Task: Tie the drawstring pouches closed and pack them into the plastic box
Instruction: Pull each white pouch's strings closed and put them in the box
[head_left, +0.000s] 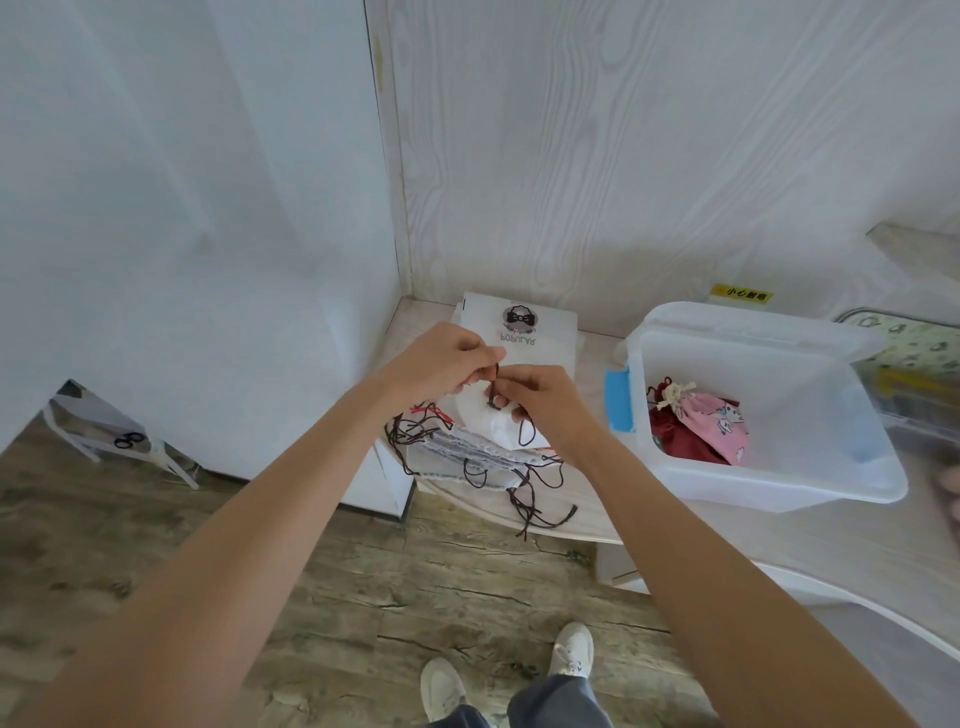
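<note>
Above the pale bench, the left hand (447, 364) and right hand (535, 400) pinch the dark brown cord (493, 387) of a small white cloth pouch (493, 423), probably to knot it before it joins the pouches in the clear plastic box (769, 478) on the right.

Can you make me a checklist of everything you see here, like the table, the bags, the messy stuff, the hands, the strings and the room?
Surface: pale table, curved front edge.
Job's things: white pouch held up; flat pouches stacked beneath; pink pouch and red pouch inside plastic box.
Clutter: white paper bag printed POPULAR; blue lid beside box.
Hands: left hand and right hand, each with a pinching grip on the dark drawstring.
Cables: nothing seen; loose cords trail off the table edge.
Surroundings: white walls, wood floor, yellow sticker.
</note>
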